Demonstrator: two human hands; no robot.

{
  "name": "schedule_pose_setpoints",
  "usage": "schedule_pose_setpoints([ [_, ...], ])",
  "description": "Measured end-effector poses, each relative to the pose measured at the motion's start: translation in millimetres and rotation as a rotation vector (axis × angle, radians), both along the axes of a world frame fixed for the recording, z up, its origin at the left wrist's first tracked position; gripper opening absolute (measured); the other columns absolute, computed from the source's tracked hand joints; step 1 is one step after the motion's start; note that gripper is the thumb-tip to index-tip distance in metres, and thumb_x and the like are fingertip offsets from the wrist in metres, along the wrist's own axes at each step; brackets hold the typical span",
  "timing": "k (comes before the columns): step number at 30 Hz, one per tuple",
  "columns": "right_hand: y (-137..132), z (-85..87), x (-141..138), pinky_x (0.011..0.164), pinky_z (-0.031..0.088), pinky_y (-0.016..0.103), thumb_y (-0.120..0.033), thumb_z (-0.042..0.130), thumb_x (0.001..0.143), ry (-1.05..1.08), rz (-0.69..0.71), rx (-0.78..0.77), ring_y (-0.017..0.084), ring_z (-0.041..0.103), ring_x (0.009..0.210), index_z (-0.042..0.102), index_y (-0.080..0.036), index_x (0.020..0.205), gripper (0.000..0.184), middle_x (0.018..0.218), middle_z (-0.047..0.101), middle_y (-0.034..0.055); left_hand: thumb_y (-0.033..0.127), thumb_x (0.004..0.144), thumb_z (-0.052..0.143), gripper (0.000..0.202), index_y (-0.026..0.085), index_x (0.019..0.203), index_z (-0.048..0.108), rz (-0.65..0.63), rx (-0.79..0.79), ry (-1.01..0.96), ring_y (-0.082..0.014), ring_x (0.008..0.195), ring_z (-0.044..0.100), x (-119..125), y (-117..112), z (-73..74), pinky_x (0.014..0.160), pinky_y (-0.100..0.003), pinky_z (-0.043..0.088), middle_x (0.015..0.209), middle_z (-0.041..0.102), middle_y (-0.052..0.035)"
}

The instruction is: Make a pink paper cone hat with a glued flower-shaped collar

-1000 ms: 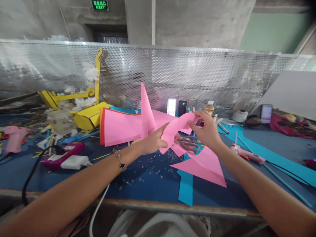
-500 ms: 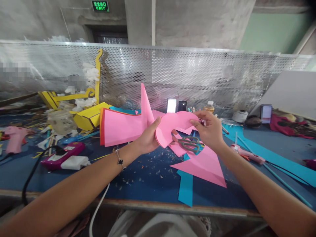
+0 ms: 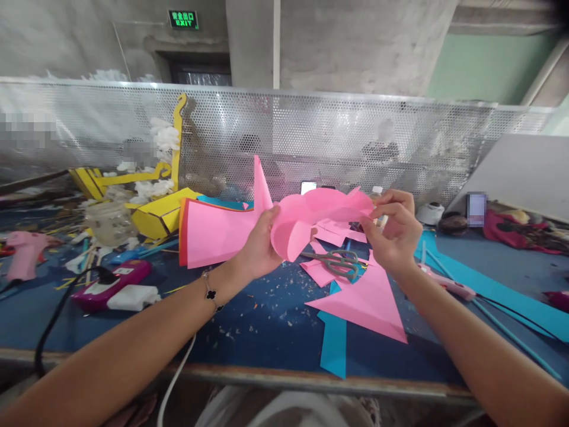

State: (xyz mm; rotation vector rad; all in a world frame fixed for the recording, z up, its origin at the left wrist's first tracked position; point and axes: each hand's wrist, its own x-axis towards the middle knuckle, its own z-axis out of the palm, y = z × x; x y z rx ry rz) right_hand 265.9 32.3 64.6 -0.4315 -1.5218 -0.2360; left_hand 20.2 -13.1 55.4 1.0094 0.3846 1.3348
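Thin, curved pink craft paper [image 3: 322, 204]

Behind the blue work table [image 3: 262, 338] stands a perforated metal panel [image 3: 338, 139], and a green exit sign [image 3: 183, 19] is above it on the wall. On the table lie a yellow card structure [image 3: 157, 214], a glass jar [image 3: 106, 222], a pink hot glue gun [image 3: 25, 254], and a white power adapter [image 3: 133, 298] just beside a magenta power strip [image 3: 111, 279].
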Motion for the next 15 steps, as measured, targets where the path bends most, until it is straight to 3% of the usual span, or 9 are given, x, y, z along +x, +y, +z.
schedule_pose_setpoints([
  [7, 1, -2.0, 1, 0.065, 0.041, 0.035, -0.018, 0.064, 0.077, -0.108, -0.019, 0.048, 0.018, 0.05, 0.07, 0.059, -0.023, 0.067, 0.012, 0.076, 0.049, -0.0001, 0.051, 0.097, 0.052, 0.051, 0.012, 0.127, 0.065, 0.073, 0.044, -0.134, -0.0293, 0.109, 0.072, -4, -9, 14.5, 0.099, -0.039, 0.058, 0.111, 0.078, -0.0152],
  [12, 3, -6.8, 3, 0.052, 0.031, 0.028, -0.018, 0.064, 0.082, -0.067, 0.045, -0.173, 0.011, 0.035, 0.048, 0.065, -0.024, 0.077, 0.008, 0.054, 0.036, -0.0081, 0.055, 0.097, 0.052, 0.053, 0.012, 0.124, 0.069, 0.113, 0.117, -0.099, -0.0303, 0.111, 0.072, -5, -11, 17.1, 0.103, -0.043, 0.057, 0.114, 0.078, -0.0145],
  [15, 4, -9.0, 5, 0.051, 0.039, 0.027, -0.027, 0.057, 0.089, -0.047, 0.291, -0.382, 0.011, 0.046, 0.048, 0.068, -0.024, 0.089, 0.012, 0.062, 0.051, -0.0051, 0.053, 0.095, 0.053, 0.052, 0.012, 0.123, 0.069, 0.192, 0.152, -0.06, -0.0315, 0.114, 0.07, -6, -14, 18.0, 0.104, -0.044, 0.056, 0.114, 0.077, -0.0142],
])
